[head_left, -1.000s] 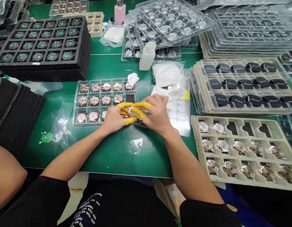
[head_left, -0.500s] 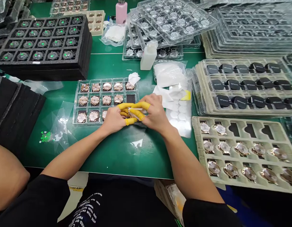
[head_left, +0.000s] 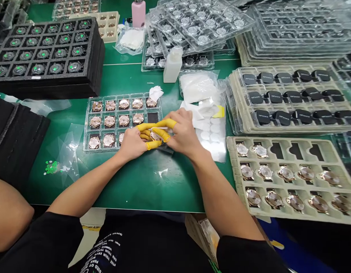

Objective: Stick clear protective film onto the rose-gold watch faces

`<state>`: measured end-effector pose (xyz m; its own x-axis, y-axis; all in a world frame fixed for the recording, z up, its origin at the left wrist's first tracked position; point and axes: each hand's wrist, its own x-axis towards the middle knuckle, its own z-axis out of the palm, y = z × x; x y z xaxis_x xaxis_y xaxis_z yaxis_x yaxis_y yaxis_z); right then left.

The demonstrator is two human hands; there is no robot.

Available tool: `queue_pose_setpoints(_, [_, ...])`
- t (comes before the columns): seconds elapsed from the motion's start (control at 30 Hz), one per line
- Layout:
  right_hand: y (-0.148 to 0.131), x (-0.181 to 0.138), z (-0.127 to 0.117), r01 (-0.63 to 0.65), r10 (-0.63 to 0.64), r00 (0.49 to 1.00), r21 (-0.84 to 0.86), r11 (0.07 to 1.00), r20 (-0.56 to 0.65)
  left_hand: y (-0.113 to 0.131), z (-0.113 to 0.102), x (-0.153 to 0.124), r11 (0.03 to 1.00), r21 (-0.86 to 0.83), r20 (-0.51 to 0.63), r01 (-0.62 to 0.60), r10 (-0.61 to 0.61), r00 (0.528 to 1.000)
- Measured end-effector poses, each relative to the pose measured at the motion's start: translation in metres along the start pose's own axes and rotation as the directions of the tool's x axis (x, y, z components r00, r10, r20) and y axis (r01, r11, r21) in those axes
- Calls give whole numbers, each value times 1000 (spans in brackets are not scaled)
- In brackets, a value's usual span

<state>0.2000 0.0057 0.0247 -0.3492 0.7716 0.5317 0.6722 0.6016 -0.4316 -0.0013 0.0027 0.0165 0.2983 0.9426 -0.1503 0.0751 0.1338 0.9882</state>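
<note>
Yellow finger cots cover the fingertips of both hands. My left hand [head_left: 132, 142] is closed round a rose-gold watch head [head_left: 154, 137], held just above the front right of a clear plastic tray [head_left: 86, 131]. Pinched in my right hand [head_left: 184, 133] is a thin white stick [head_left: 160, 129], which lies across the top of the watch. Its tip is hidden among the fingers, so its exact kind cannot be made out. Rows of rose-gold watch heads [head_left: 109, 121] sit in the tray. A crumpled white tissue [head_left: 155, 93] rests on its back right corner.
At right lie a beige tray [head_left: 234, 167] of watch heads and stacked trays with black pieces [head_left: 283, 117]. Black foam trays [head_left: 100, 57] stand at left. A white bottle [head_left: 173, 66], a bag of white wipes [head_left: 198, 87] and a sticker sheet [head_left: 219, 148] are nearby.
The whole view has shifted slightly, with things sitting a little further left. Between my fingers, more of the watch face shows. Both hands keep their grip.
</note>
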Motion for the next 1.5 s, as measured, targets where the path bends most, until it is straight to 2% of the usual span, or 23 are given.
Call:
queue_pose_setpoints(0.13, [3, -2, 0, 15, -18, 998, 64, 998, 52, 0, 1, 0, 1000, -15, -6, 9, -9, 1000])
queue_pose_setpoints(0.27, [4, -3, 3, -4, 7, 1000, 86, 996, -29, 0, 1, 0, 1000, -20, -8, 4, -4, 1000])
queue_pose_setpoints(0.4, [2, -1, 10, 48, -47, 999, 149, 988, -13, -2, 2, 0, 999, -44, -16, -5, 4, 1000])
queue_pose_setpoints(0.47, [4, 1, 11, -35, 43, 996, 109, 993, -72, -3, 2, -1, 999, -24, -8, -33, 33, 999])
queue_pose_setpoints(0.57, [17, 0, -3, -263, 262, 953, 17, 965, -152, -7, 1, -3, 990, 46, -26, -131, 133, 991])
queue_pose_setpoints(0.6, [21, -2, -10, -321, 320, 937, 15, 947, -139, -8, 1, -4, 980, 77, -32, -184, 187, 982])
queue_pose_setpoints(0.67, [27, -6, -25, -387, 389, 921, 74, 919, -25, -13, 0, -6, 936, 159, -25, -314, 322, 946])
queue_pose_setpoints(0.77, [25, -8, -38, -421, 377, 898, 198, 885, 225, -19, -1, -7, 824, 279, 18, -493, 509, 861])
queue_pose_setpoints(0.83, [20, -7, -38, -445, 368, 881, 259, 857, 296, -20, -1, -7, 793, 309, 28, -525, 544, 838])
queue_pose_setpoints(1.0, [13, -2, -35, -555, 435, 829, 414, 722, 353, -17, -3, -5, 879, 253, -29, -403, 424, 905])
queue_pose_setpoints(1.1, [11, -1, -34, -560, 441, 826, 425, 711, 350, -16, -4, -3, 925, 146, -34, -352, 360, 932])
queue_pose_setpoints(1.23, [10, -3, -31, -494, 397, 860, 329, 805, 319, -11, -3, -2, 969, 36, -46, -246, 248, 968])
queue_pose_setpoints(1.4, [8, -6, -34, -298, 271, 936, 94, 950, 224, -3, -3, -1, 998, -42, -22, -37, 37, 999])
queue_pose_setpoints(1.47, [5, -4, -40, -237, 208, 957, 131, 963, 201, -1, -4, 0, 999, -42, -6, 1, -1, 1000])
queue_pose_setpoints(1.5, [3, -3, -42, -232, 196, 964, 209, 950, 183, -1, -4, 1, 999, -38, 1, 4, -4, 1000])
